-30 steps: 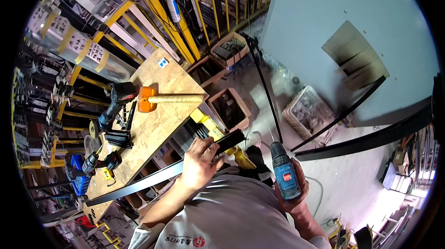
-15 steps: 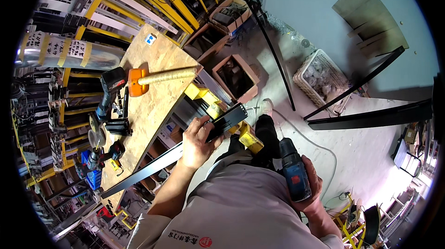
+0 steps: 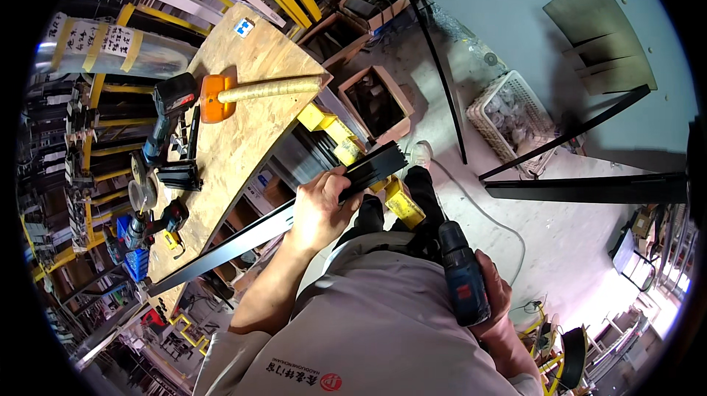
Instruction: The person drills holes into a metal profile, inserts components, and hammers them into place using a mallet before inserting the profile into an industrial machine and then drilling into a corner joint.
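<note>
My left hand [image 3: 322, 212] is wrapped round a long black metal profile [image 3: 377, 163] close to its far end, fingers over the top. The profile slants from the bench's lower left corner toward the yellow support blocks [image 3: 403, 204] in front of my body. Slots and ribs show at its far end. At my right side, my right hand [image 3: 495, 294] is closed on a blue and black cordless drill [image 3: 464, 278], its chuck facing forward. The drill is apart from the profile. The drill's grip is mostly hidden beneath its body.
On the wooden bench [image 3: 254, 50] lie an orange mallet [image 3: 218, 99], another cordless tool [image 3: 163, 116] and short black pieces [image 3: 180, 175]. Cardboard boxes [image 3: 377, 105] and a white plastic basket [image 3: 508, 120] stand on the floor. Black profiles [image 3: 589, 188] lean at right. A hose [image 3: 490, 215] crosses the floor.
The profile has turned in my left hand, so more of its ribbed side shows, and its far end sits slightly farther forward and right. The drill stays in my right hand. The view has shifted a little.
</note>
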Tool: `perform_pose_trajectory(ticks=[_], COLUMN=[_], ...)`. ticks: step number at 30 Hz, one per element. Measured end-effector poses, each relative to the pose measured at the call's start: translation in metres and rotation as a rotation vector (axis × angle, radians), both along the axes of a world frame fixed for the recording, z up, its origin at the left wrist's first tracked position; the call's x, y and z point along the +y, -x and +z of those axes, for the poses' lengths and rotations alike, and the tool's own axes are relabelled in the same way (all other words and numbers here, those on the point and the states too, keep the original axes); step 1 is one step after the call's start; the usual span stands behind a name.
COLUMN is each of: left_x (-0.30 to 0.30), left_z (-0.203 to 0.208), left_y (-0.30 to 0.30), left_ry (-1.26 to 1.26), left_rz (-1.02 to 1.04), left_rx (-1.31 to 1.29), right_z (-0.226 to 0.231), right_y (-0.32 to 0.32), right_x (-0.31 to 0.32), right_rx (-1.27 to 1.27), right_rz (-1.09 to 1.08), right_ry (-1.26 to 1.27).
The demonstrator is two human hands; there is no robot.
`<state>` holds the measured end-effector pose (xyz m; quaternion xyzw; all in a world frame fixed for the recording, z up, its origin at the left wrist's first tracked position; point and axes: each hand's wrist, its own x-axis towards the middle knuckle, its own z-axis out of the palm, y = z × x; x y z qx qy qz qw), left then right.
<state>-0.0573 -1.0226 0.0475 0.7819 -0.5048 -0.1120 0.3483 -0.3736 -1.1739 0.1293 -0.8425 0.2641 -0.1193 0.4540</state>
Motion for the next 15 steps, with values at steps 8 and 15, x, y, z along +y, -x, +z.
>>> perform_pose_trajectory(ticks=[8,15], left_x=[0.001,-0.001], left_z=[0.0,0.002], left_y=[0.002,0.0], left_ry=[-0.018,0.013], left_rz=[0.043,-0.015], left_rx=[0.08,-0.053], right_z=[0.004,0.006], right_y=[-0.01,0.0], right_x=[0.001,0.014], right_rx=[-0.022,0.117], right_rz=[0.033,-0.031], right_ry=[0.017,0.038])
